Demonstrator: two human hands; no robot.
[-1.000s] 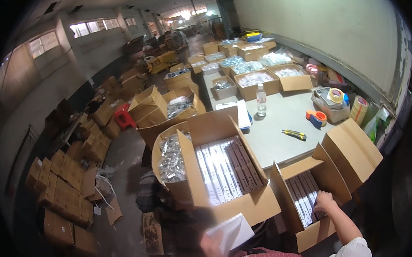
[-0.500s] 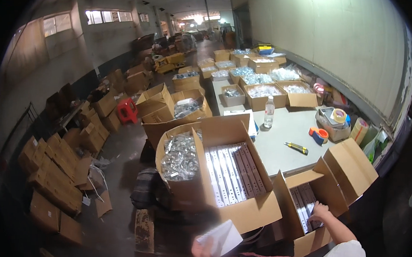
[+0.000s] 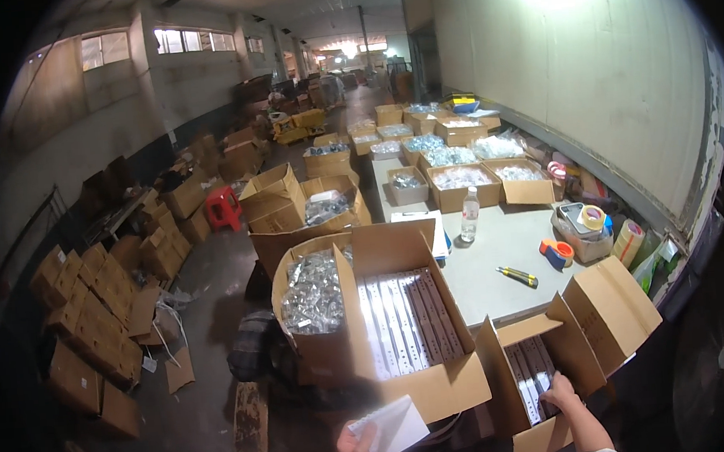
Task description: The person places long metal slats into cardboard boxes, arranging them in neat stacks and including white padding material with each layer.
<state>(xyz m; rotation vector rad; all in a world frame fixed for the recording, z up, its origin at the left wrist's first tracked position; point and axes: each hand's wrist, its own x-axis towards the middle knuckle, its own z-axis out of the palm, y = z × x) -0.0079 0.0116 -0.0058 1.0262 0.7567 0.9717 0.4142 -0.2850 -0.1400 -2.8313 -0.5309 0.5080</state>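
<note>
My left hand (image 3: 357, 450) is closed around a folded sheaf of thin white sheets (image 3: 398, 429), near the lower edge. My right hand (image 3: 562, 391) reaches into a small open carton (image 3: 585, 353) on the right. Its fingers bend down onto one of several silvery metal drawer slides (image 3: 533, 367) with holes, lying side by side there; the fingertips are partly hidden. Left of it stands a larger open carton (image 3: 450, 383) packed with a row of similar drawer slides (image 3: 406, 319). Beside that, another carton (image 3: 282, 290) holds many small clear-bagged metal parts (image 3: 312, 292).
On the grey table (image 3: 476, 289) are a yellow-black utility knife (image 3: 517, 276), an orange-blue tape dispenser (image 3: 557, 253), a water bottle (image 3: 470, 216) and several boxes of bagged parts (image 3: 455, 177). A red stool (image 3: 224, 209) and stacked cartons (image 3: 91, 312) stand on the left.
The view has tilted slightly, so the table and boxes sit lower in the picture. My right hand's fingers have bent further down among the drawer slides. My left hand keeps the white sheets.
</note>
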